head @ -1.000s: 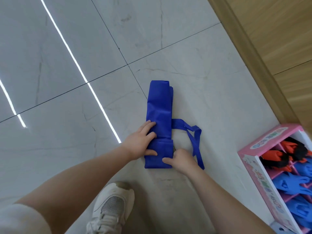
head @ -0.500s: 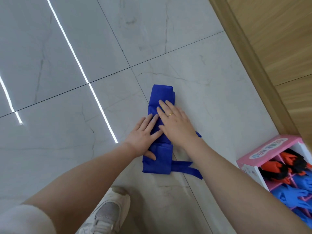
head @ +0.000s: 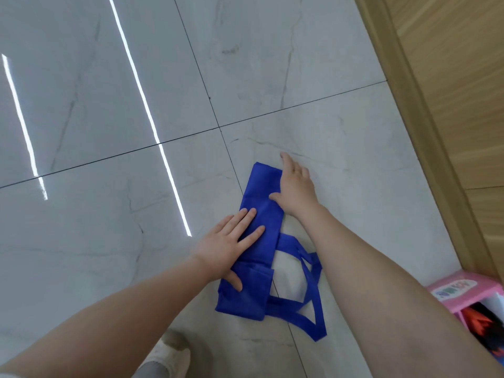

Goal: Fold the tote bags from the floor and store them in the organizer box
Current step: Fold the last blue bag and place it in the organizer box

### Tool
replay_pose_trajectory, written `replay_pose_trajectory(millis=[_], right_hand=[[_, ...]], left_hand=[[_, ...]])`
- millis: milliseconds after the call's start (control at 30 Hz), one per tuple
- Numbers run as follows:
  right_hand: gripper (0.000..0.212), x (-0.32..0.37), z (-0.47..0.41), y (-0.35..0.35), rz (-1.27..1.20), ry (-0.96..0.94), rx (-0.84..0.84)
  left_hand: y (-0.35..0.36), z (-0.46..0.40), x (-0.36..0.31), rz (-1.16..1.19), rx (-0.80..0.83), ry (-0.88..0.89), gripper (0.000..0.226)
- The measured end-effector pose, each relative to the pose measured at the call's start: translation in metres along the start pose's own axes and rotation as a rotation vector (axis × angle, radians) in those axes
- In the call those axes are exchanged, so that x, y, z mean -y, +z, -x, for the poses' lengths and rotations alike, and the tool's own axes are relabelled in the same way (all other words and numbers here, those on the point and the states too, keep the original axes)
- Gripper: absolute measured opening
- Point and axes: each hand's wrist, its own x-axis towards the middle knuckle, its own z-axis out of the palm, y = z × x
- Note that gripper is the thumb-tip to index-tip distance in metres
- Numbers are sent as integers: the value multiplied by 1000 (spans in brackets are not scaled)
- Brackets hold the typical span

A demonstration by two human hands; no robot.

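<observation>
A blue tote bag (head: 261, 214), folded into a long narrow strip, lies on the marble floor. Its handles (head: 308, 296) trail loose to the right of the near end. My left hand (head: 231, 244) lies flat on the strip's middle, fingers straight, thumb on the near folded part. My right hand (head: 296, 186) rests with straight fingers along the strip's far right edge, fingertips reaching past it onto the floor. The pink organizer box (head: 461, 289) shows at the lower right corner, with red and blue folded bags in its compartments.
A wooden wall panel with baseboard (head: 425, 132) runs along the right side, just behind the organizer box. My white shoe (head: 169, 358) stands on the floor below the bag. Pale marble tiles stretch to the left and ahead.
My right hand has slid from the strip's middle to its far end and right edge. The left hand stays pressed on the middle. The handles now lie spread to the right.
</observation>
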Motion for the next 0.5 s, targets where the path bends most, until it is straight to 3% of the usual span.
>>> replay_pose_trajectory(millis=[133,233,367,433,500], right_hand=[[58,2,-1,-5,117,-52,6],[39,4,24,2,136,-192,-149],[21,-3,78,34,271,-469,-400],[24,-13,102,61,264,-493,-346],[40,-15,123,82,204,-404,-187]], left_hand=[[1,7,-3,-70,-119,-80,148],[10,18,-7,-44,-209,-154,164],[17,25,-11,-69,-279,-106,157],[15,25,-13,-83,-264,-93,157],[15,21,-13,-112,-244,-77,154]])
